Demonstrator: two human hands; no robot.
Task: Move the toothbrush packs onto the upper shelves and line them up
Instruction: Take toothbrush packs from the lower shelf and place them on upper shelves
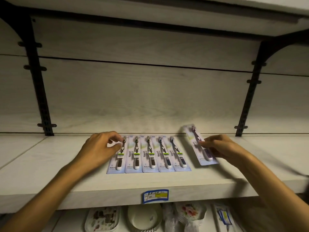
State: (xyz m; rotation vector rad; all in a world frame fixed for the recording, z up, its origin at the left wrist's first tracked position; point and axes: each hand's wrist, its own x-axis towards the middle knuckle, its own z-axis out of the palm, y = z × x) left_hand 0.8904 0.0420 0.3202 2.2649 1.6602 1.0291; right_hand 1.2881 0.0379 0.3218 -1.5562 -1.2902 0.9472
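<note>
Several toothbrush packs (150, 154) lie flat side by side in a row on the white wooden shelf (50, 164). My left hand (100, 148) rests over the upper part of the leftmost pack (117, 161), fingers curled and pinching at it. To the right, apart from the row, a further pack (194, 139) with a purple brush lies tilted, its top near the back wall. My right hand (219, 146) holds this pack by its right edge, thumb on top.
Black brackets (41, 97) (249, 97) stand at the shelf's left and right back. Another shelf hangs overhead. A blue price tag (155, 196) sits on the shelf's front edge. Below lie patterned plates and bowls (145, 216).
</note>
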